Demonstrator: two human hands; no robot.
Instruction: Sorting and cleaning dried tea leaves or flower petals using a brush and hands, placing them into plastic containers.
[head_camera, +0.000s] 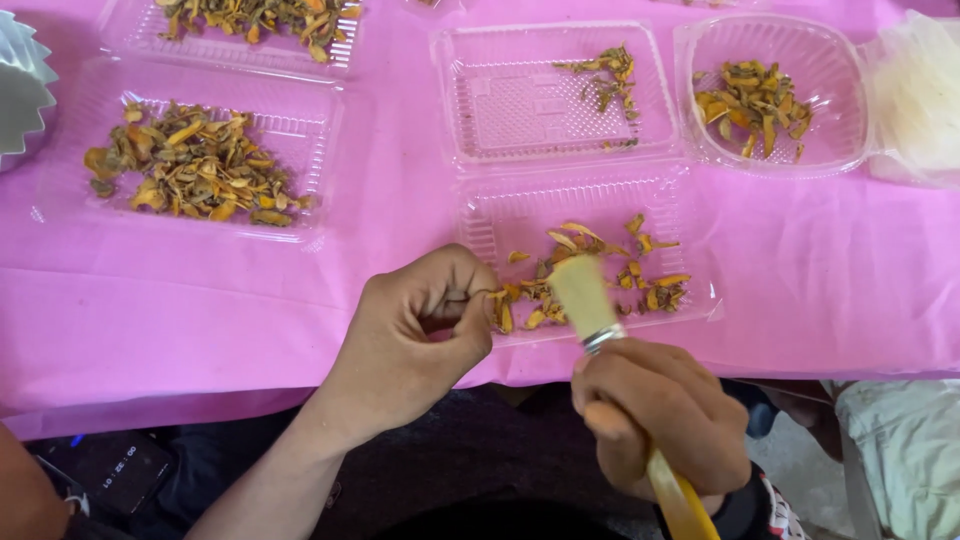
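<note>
Right hand (660, 420) gripping brush (585, 295), bristles over dried slices (590, 275) just beyond left hand (425, 320)

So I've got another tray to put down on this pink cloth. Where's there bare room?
The widest bare cloth lies along the near edge, left of the left hand and below the full tray. A smaller patch sits right of the near tray, below the round bowl. The far side is crowded with trays nearly touching.
</note>
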